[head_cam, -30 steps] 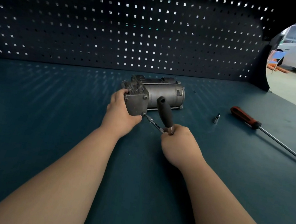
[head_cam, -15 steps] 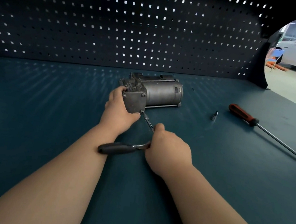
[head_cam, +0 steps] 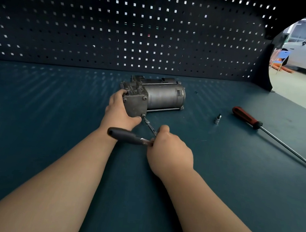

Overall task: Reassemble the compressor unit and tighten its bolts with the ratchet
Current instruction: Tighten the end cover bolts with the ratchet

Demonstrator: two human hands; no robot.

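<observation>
The grey compressor unit lies on its side in the middle of the blue bench, its square end cover facing me. My left hand grips that cover's left side and bottom edge. My right hand is closed around the head of the ratchet. The ratchet's black handle points left, across my left wrist. A thin extension bar runs from the ratchet head up to the bolt at the cover's lower right corner.
A small socket bit stands right of the compressor. Further right lies a long screwdriver with a red and black handle. A dark pegboard walls the back. The bench ends at the right, with a workshop floor and a white car beyond.
The ratchet handle swung from pointing up and away, down and round to the left over my left wrist. Since half a second ago it has barely moved. My left hand stayed on the cover.
</observation>
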